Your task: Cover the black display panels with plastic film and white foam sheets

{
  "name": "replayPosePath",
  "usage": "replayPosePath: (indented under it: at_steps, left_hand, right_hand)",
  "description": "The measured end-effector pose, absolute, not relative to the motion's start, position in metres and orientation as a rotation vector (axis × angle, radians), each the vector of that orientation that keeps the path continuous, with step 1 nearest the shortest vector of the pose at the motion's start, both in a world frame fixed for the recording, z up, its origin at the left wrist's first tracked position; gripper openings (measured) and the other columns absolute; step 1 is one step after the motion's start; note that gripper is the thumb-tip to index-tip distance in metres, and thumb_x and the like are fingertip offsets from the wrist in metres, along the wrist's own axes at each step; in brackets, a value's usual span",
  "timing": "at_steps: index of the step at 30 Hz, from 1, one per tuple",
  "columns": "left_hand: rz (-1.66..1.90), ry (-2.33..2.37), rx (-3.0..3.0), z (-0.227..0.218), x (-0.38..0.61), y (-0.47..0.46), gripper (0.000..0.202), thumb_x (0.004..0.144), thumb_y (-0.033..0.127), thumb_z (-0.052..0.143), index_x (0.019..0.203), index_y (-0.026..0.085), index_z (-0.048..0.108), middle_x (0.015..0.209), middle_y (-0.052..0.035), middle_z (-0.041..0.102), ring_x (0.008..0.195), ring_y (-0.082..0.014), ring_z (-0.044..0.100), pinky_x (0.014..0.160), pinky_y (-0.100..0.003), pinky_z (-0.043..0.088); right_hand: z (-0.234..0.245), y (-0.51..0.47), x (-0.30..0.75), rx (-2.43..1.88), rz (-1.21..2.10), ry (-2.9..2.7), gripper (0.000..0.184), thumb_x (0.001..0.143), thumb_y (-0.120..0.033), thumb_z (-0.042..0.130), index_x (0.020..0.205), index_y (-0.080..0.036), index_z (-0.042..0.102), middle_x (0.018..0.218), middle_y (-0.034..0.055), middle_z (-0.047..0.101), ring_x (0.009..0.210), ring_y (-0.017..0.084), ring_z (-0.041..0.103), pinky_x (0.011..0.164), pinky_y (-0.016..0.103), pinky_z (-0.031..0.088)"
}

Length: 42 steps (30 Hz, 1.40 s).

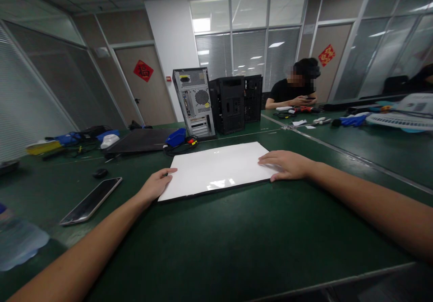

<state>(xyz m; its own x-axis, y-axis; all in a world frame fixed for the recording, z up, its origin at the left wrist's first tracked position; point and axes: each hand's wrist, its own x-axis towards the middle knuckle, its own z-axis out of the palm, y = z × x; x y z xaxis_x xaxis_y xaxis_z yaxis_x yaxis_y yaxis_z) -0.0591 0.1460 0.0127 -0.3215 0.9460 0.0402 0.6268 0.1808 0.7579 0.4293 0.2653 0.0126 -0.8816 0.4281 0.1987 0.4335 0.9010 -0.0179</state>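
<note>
Head view, centre: left hand (156, 185) and right hand (291, 164), fingers clamped on opposite ends of white panel (216, 167), likely for balance.

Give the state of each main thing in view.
White panel: face up, held at both ends
Left hand: on panel's left edge
Right hand: on panel's right edge
Smartphone: screen up, dark
Silver computer case: upright
Black computer cases: upright
Left door: shut
Window blinds: lowered

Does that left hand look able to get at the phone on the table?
Probably yes: the phone lies nearby, with only bare tabletop between it and the left hand. That hand would likely have to leave the panel it touches first.
</note>
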Motion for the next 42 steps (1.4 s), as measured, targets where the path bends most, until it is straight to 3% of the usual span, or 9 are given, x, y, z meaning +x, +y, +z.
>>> replayPosePath:
  at_steps: [6,12,26,42]
  left_hand:
    - [0.967,2.013,1.462,0.0130,-0.0583,0.1459,0.052,0.073,0.036,0.061,0.121,0.020,0.071,0.096,-0.0086,0.073,0.073,-0.0216,0.061,0.060,-0.029,0.043]
    - [0.963,2.018,1.474,0.0140,-0.0573,0.1455,0.050,0.073,0.034,0.060,0.120,0.020,0.071,0.104,-0.0091,0.072,0.072,-0.0203,0.060,0.062,-0.029,0.044]
    - [1.006,1.999,1.475,0.0151,-0.0552,0.1445,0.050,0.070,0.035,0.063,0.116,0.018,0.073,0.090,-0.0075,0.072,0.065,-0.0188,0.057,0.058,-0.028,0.040]
    - [0.997,1.989,1.440,0.0149,-0.0557,0.1445,0.051,0.071,0.035,0.062,0.118,0.020,0.072,0.093,-0.0071,0.072,0.065,-0.0180,0.057,0.057,-0.027,0.040]
  right_hand:
    - [0.0127,0.2657,0.4297,-0.653,-0.032,-2.870,0.070,0.085,-0.061,0.059,0.144,-0.025,0.048,0.140,0.0091,0.053,0.127,0.028,0.049,0.108,0.046,0.038]
    - [0.0122,0.2646,0.4292,-0.659,-0.004,-2.851,0.068,0.086,-0.059,0.059,0.143,-0.025,0.048,0.140,0.0088,0.053,0.126,0.028,0.050,0.107,0.046,0.039]
    - [0.0104,0.2644,0.4286,-0.669,-0.028,-2.851,0.065,0.088,-0.056,0.058,0.144,-0.025,0.048,0.140,0.0084,0.053,0.126,0.028,0.050,0.106,0.048,0.040]
    - [0.0103,0.2629,0.4285,-0.701,0.055,-2.790,0.057,0.085,-0.057,0.061,0.134,-0.027,0.058,0.134,0.0069,0.058,0.122,0.028,0.054,0.105,0.048,0.041]
